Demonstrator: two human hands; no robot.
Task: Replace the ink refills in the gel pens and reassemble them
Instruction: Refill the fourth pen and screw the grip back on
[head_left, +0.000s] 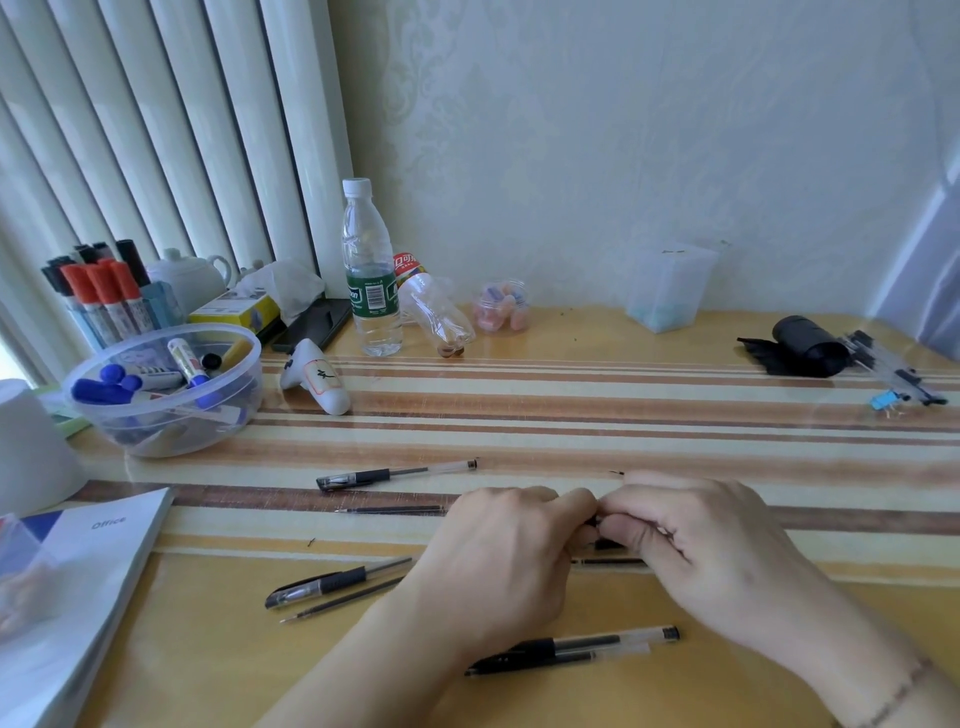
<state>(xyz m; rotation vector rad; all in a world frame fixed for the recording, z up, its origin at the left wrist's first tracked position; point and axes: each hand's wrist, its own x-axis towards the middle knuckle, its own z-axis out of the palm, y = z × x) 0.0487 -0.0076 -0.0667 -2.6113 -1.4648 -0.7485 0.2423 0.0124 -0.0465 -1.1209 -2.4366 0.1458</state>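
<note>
My left hand and my right hand meet at the table's middle, fingers curled together around a small black pen part that is mostly hidden. A capped gel pen lies beyond the hands. A loose refill lies just left of my left hand. Another gel pen and a refill lie front left. Two more pens lie under my wrists. A thin refill shows between the hands.
A clear bowl of markers stands at the left, with a marker cup behind it. A water bottle, an empty bottle and a small jar stand at the back. A booklet lies front left; a pen bundle lies far right.
</note>
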